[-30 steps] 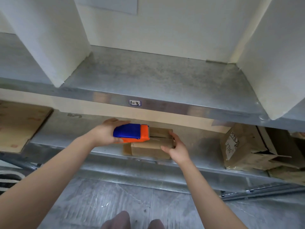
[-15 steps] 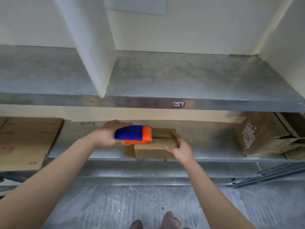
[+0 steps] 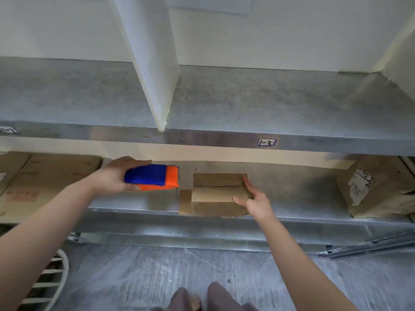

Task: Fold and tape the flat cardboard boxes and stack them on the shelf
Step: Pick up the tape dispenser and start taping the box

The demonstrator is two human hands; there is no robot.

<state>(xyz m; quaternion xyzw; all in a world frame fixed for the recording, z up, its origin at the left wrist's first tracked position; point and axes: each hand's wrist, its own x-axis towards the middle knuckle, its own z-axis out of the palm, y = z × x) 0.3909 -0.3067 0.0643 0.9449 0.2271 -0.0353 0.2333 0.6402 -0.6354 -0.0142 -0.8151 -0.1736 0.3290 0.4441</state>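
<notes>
Evidently to steady it for taping, the right hand (image 3: 256, 202) presses straight fingers (image 3: 248, 184) against the box (image 3: 215, 194) on the shelf (image 3: 134, 205); the left hand (image 3: 116, 176) grips the tape dispenser (image 3: 151, 177) nearby.

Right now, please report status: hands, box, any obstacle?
Left hand grips tape dispenser, apart from small box. Right hand rests on box's right end, lower shelf. Flat cardboard piece at box's left.
</notes>
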